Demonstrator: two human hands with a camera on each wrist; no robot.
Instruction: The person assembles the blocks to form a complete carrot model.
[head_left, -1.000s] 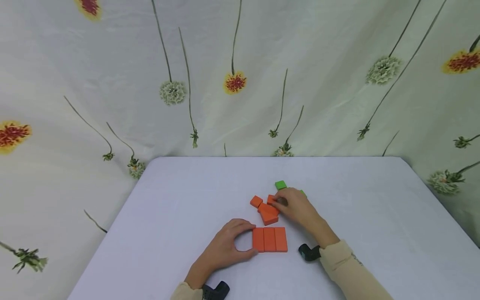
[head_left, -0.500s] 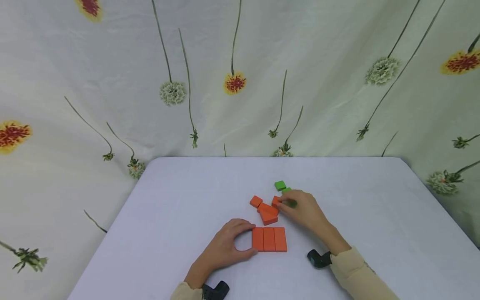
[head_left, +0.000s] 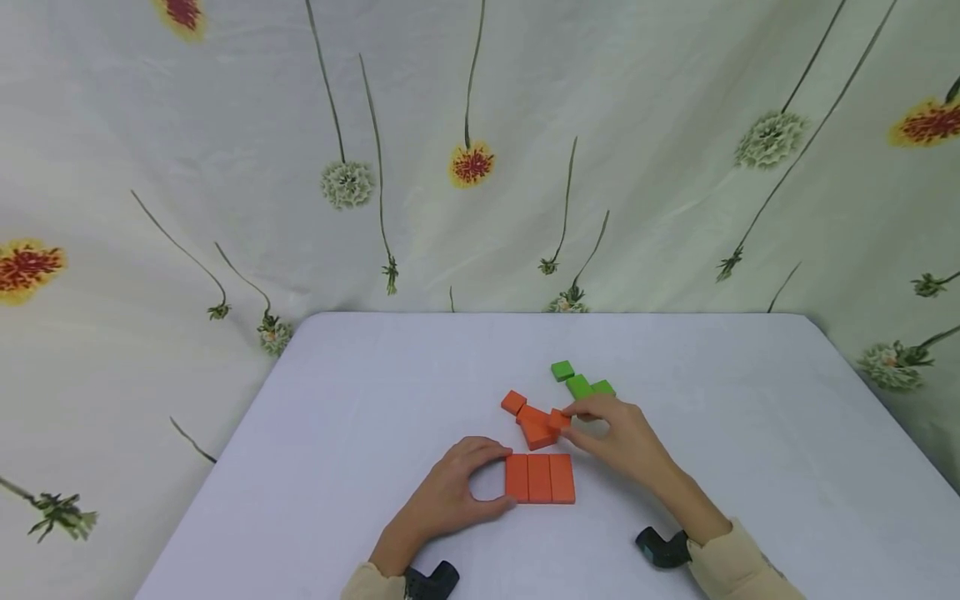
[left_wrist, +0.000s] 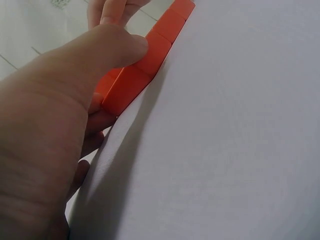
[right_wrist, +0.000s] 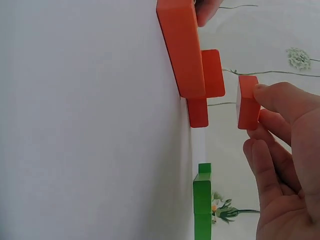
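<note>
Three flat orange blocks (head_left: 540, 479) lie side by side in a row on the white table. My left hand (head_left: 450, 492) holds the row's left end, thumb on the near edge and fingers at the far edge; in the left wrist view the thumb presses the orange end block (left_wrist: 131, 90). Between thumb and fingers my right hand (head_left: 626, 437) pinches a small orange block (right_wrist: 247, 102), raised off the table in the right wrist view. Just behind the row are loose orange blocks (head_left: 536, 433), partly overlapped by the held one in the head view, and a small orange block (head_left: 513, 402).
Several green blocks (head_left: 579, 387) lie farther back, beyond my right hand. The white table (head_left: 375, 375) ends at a hanging cloth (head_left: 420, 233) printed with flowers. Each wrist carries a black camera (head_left: 663, 547).
My right hand has drawn back toward me and to the right, bringing the small orange block with it and uncovering more green blocks. The left hand has stayed at the row.
</note>
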